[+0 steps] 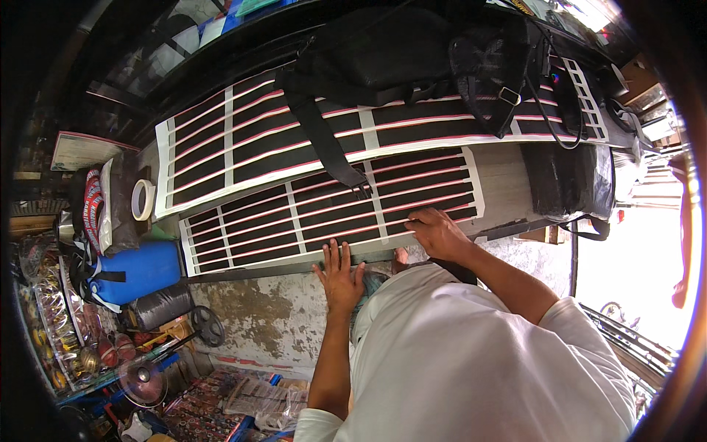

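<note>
A near sheet of long black strips (331, 216), edged in white and red and crossed by pale bands, lies flat on the grey worktable (508, 180). My left hand (340, 280) rests at its front edge, fingers spread and pointing away from me. Further right, my right hand (440, 234) touches the same sheet near its right end. Its fingers are bent and pressed together, and whatever may be between them is hidden. Behind lies a second, larger striped sheet (294, 144). A black strap with a buckle (324, 140) hangs across both sheets.
Black bags with straps (383, 55) are heaped on the far sheet. A roll of tape (143, 200) stands at the left end, above a blue container (140, 272). A dark wrapped bundle (563, 177) sits at the right. A fan (143, 381) is at lower left.
</note>
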Motion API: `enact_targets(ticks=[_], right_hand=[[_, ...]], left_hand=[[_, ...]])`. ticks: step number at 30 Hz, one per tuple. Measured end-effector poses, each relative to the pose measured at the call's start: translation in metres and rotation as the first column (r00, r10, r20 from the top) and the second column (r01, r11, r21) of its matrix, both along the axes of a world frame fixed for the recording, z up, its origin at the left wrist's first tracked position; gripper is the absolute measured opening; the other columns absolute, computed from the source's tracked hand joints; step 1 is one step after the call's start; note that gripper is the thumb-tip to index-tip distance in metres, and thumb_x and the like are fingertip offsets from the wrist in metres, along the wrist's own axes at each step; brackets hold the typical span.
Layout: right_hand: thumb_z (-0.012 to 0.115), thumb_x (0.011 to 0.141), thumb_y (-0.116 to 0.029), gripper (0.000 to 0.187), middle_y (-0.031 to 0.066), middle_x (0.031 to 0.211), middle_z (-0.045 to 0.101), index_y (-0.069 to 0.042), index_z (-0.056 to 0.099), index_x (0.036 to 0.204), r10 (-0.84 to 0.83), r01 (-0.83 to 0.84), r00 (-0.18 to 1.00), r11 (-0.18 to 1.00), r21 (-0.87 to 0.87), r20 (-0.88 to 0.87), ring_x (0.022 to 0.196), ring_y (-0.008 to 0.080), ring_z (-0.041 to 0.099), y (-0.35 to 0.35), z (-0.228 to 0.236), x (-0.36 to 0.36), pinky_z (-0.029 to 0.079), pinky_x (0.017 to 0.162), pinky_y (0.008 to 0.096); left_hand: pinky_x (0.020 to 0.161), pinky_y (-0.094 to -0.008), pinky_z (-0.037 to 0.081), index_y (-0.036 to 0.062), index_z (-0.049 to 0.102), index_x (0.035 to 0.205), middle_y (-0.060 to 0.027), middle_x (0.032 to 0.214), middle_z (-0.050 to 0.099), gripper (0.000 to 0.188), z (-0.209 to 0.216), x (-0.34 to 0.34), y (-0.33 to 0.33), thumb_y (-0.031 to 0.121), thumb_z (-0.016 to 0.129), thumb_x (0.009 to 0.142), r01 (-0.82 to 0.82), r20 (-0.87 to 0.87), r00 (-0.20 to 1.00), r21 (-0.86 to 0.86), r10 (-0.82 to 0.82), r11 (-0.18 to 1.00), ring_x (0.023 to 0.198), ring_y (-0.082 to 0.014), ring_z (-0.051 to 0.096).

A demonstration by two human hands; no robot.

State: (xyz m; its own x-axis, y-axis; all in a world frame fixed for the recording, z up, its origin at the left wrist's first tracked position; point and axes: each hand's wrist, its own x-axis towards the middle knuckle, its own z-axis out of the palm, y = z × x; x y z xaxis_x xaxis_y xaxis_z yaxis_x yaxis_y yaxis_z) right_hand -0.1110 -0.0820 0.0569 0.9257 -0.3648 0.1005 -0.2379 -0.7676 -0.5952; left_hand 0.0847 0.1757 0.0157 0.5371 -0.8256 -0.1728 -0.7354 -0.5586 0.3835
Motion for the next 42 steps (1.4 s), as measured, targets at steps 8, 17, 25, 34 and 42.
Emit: enact_targets(ticks=[8,17,25,34,42], right_hand=[[0.071,0.093,-0.008,0.03,0.0128,0.123,0.068,-0.004,0.074,0.122,-0.016,0.016,1.0,1.0,0.025,0.014,0.111,0.0342,0.066,0.013,-0.016,0.013,0.054,0.1,0.0482],[0.072,0.09,-0.014,0.034,0.0117,0.125,0.065,-0.005,0.074,0.123,-0.018,0.017,1.0,0.998,-0.056,-0.017,0.115,0.0325,0.064,0.017,-0.017,0.014,0.052,0.103,0.0479],[0.072,0.093,-0.01,0.031,0.0146,0.13,0.065,-0.005,0.075,0.124,-0.036,0.035,0.998,0.999,-0.027,-0.041,0.121,0.0354,0.063,0.019,-0.008,0.014,0.051,0.106,0.0503],[0.072,0.093,-0.011,0.032,0.0139,0.134,0.063,-0.011,0.077,0.125,-0.008,0.004,0.994,0.999,-0.035,-0.113,0.124,0.0347,0.061,0.019,-0.003,0.014,0.049,0.107,0.0511],[0.072,0.092,-0.017,0.034,0.0106,0.134,0.062,-0.013,0.077,0.125,0.008,-0.014,0.995,0.998,-0.056,-0.098,0.125,0.0312,0.061,0.017,-0.009,0.012,0.049,0.105,0.0505]], left_hand=[[0.127,-0.0761,0.006,0.018,0.041,0.169,-0.0155,0.181,0.019,0.071,0.001,-0.009,-0.003,0.049,0.06,0.108,0.013,-0.038,0.999,-0.028,-0.014,1.0,0.168,-0.0384,0.014],[0.125,-0.0781,0.007,0.0169,0.041,0.169,-0.0179,0.181,0.018,0.073,0.0,-0.009,-0.004,0.052,0.061,0.107,0.028,-0.016,0.999,-0.006,-0.028,1.0,0.168,-0.0404,0.013],[0.124,-0.0792,0.004,0.0166,0.037,0.17,-0.0202,0.181,0.017,0.082,-0.002,-0.013,-0.009,0.056,0.064,0.104,0.029,-0.021,0.999,-0.015,-0.03,0.999,0.168,-0.041,0.012],[0.124,-0.0786,0.002,0.016,0.037,0.17,-0.0206,0.181,0.016,0.083,0.0,-0.015,-0.012,0.057,0.065,0.103,0.018,-0.041,0.999,-0.033,-0.019,0.999,0.168,-0.0408,0.011],[0.123,-0.0807,0.009,0.015,0.041,0.168,-0.0192,0.18,0.021,0.08,0.005,-0.015,-0.014,0.055,0.063,0.103,0.011,-0.005,1.0,-0.019,-0.011,1.0,0.167,-0.0402,0.015]])
